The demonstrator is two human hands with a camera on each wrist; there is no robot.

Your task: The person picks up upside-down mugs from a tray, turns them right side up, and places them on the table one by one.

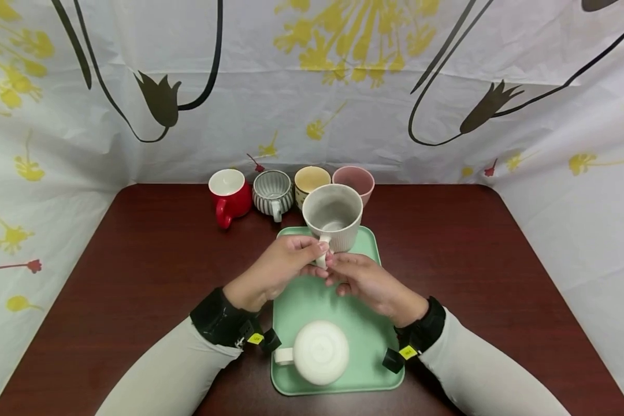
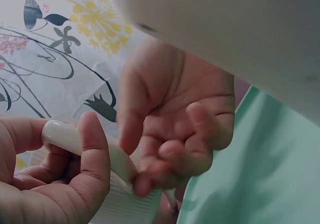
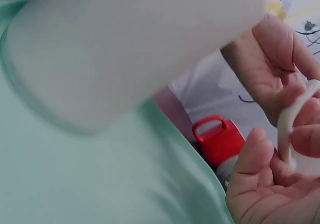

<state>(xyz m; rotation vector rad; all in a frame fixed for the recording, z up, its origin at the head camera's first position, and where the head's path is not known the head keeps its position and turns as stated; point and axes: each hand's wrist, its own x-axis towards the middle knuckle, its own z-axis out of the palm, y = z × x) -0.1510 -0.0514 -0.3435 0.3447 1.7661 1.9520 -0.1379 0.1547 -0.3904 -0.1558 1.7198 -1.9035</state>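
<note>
A large pale grey ribbed mug is at the far end of the green tray, its opening up and its handle facing me. My left hand pinches that handle between thumb and fingers. From the other side, my right hand pinches the handle's lower part with thumb and fingertips, the rest of its fingers loosely curled. Both hands meet closely at the handle, also in the left wrist view. On the tray's near end a white mug stands upside down, handle to the left.
Behind the tray stand a red mug, a grey striped cup, a yellow cup and a pink cup, in a row along the back of the dark wooden table. Patterned white cloth hangs behind and beside it.
</note>
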